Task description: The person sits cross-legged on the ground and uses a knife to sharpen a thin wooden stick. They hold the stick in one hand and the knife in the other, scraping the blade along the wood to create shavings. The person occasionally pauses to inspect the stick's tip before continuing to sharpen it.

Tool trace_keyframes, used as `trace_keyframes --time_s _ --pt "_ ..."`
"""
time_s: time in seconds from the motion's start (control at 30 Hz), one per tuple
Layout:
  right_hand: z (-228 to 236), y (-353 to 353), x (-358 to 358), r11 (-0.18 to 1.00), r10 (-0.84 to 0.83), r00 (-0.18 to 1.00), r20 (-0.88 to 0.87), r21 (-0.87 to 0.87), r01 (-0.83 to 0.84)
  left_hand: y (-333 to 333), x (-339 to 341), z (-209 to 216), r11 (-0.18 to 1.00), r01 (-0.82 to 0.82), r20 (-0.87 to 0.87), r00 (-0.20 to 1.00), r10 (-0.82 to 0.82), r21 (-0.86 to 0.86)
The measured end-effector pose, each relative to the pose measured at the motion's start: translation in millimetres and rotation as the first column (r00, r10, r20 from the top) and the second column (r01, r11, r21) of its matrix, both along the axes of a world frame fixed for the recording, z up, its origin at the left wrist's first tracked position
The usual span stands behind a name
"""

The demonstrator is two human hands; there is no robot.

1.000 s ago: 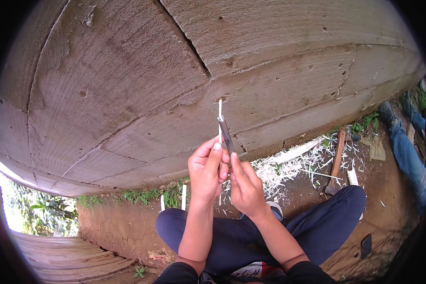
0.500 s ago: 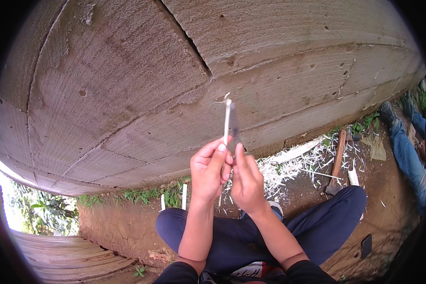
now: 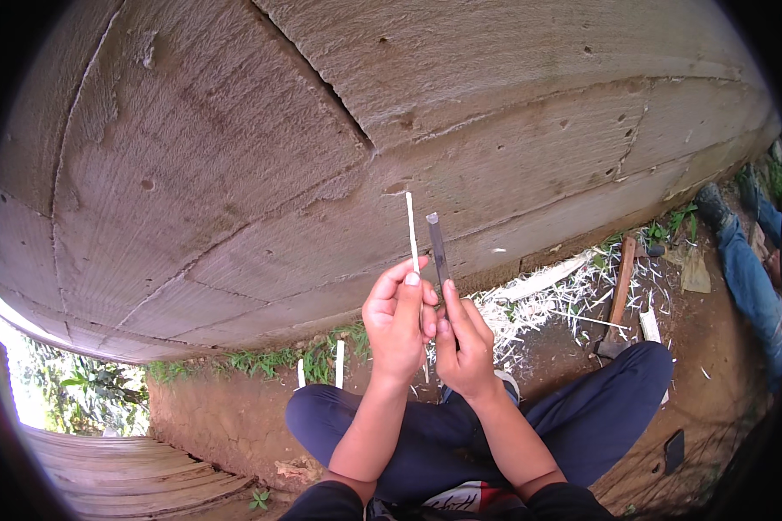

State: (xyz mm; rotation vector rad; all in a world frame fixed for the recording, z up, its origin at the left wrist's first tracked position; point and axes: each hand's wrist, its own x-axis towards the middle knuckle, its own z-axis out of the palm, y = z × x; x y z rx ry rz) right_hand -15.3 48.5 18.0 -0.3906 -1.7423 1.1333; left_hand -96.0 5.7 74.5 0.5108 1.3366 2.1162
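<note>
Before the plank wall [image 3: 235, 174], a thin white stick [image 3: 411, 230] is pinched upright in the left hand [image 3: 397, 326], while the knife [image 3: 439, 252], gripped by the right hand [image 3: 465, 347], has been drawn off it and is now held just beside.

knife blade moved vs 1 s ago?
Yes. The dark blade in the right hand now stands right of the white stick, apart from it, against the concrete wall; earlier it crossed the stick.
</note>
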Motion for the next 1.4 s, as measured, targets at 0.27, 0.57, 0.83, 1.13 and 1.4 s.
trace_keyframes --time_s 0.27,0.57,0.83,1.13,1.4 --pt "10.5 6.1 10.4 0.999 0.025 1.0 0.003 -0.042 -0.025 8.3 5.2 0.8 0.99 -0.125 -0.088 0.989 0.119 -0.062" --pt "28.1 14.2 20.4 0.988 0.149 0.988 0.046 -0.042 -0.147 13.9 10.6 5.4 0.954 -0.275 -0.163 0.953 0.255 -0.116" --pt "34.8 18.3 33.6 0.97 0.238 0.958 0.157 -0.078 -0.229 10.8 4.4 1.1 0.965 -0.245 -0.157 0.961 0.228 -0.096" --pt "32.7 22.1 30.9 0.966 0.257 0.953 0.159 -0.068 -0.249 7.7 2.1 -0.5 0.978 -0.202 -0.141 0.971 0.194 -0.047" --pt "38.5 23.3 24.0 0.965 0.261 0.953 0.151 -0.043 -0.257 4.7 0.3 3.1 0.971 -0.219 -0.152 0.967 0.203 -0.098"
